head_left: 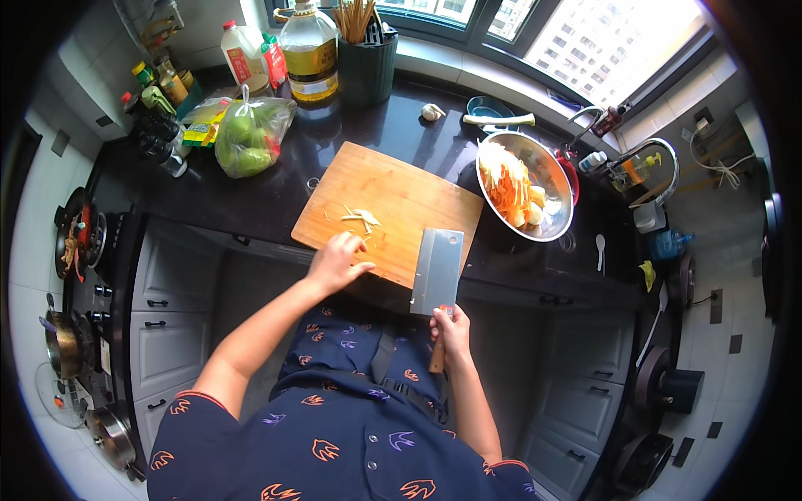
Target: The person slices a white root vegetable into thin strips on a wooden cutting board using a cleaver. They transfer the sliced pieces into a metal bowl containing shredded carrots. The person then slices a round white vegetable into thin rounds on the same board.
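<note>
One plastic bag point(248, 140) far left and a metal bowl point(555, 194) right flank the cutting board point(388, 179), bare wood running from the pale strips point(362, 219) to its far edge, while nearer the left hand point(338, 262) curls loosely, nothing visible in it, and the right hand point(452, 331) firmly grips the cleaver point(437, 271)

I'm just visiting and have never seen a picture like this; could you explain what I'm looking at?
Of course. There's no robot here, only a person using two bare hands. This single view comes from a wide fisheye camera worn on the head, looking down, so straight edges bend near the rim.

The right hand holds a cleaver by its handle. The left hand holds nothing and is near some pale strips on a wooden cutting board. Around it on the dark counter are a metal bowl of cut food and a tied plastic bag.
</note>
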Motion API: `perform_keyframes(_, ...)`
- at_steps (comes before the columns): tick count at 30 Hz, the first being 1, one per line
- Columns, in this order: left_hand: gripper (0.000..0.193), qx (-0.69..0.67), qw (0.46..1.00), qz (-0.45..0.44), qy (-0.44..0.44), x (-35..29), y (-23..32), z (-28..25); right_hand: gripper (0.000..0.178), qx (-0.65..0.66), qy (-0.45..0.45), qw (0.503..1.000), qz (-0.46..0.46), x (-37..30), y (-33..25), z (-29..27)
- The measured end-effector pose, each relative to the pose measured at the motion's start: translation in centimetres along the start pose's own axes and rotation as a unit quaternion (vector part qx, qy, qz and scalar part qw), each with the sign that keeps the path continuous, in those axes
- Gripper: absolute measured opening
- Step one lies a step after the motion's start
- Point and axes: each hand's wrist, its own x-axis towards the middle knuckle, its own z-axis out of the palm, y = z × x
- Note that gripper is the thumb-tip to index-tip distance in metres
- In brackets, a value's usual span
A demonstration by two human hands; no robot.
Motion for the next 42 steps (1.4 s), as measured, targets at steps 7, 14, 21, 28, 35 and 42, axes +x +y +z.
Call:
perform_keyframes(7, 0.043, 0.019, 0.998, 0.051, -0.02, -0.4, 3.6, 4.6, 0.009, -0.004, 0.014, 1.0, 0.002, 0.6, 0.9, 0.2)
perform_keyframes(14, 0.02, 0.008, 0.994, 0.104, -0.017, 0.3, 1.3, 4.6, 0.009, -0.005, 0.022, 1.0, 0.014, 0.8, 0.9, 0.2)
perform_keyframes(21, 0.017, 0.081, 0.975, 0.206, 0.018, 0.0, -0.3, 5.0, 0.01, 0.002, 0.017, 1.0, 0.008, 0.9, 1.0, 0.4)
perform_keyframes(28, 0.015, -0.021, 0.999, 0.024, 0.028, 1.7, -1.0, 2.6, 0.01, -0.006, 0.023, 1.0, 0.015, 0.8, 0.8, 0.4)
perform_keyframes(35, 0.018, -0.037, 0.998, -0.023, 0.042, 2.0, -2.2, 2.0, 0.012, 0.005, 0.032, 0.999, 0.016, 0.9, 1.0, 0.5)
perform_keyframes(42, 0.024, 0.072, 0.993, -0.049, 0.081, 1.8, -1.6, 1.0, 0.01, -0.009, 0.022, 1.0, 0.016, 1.0, 0.8, 0.4)
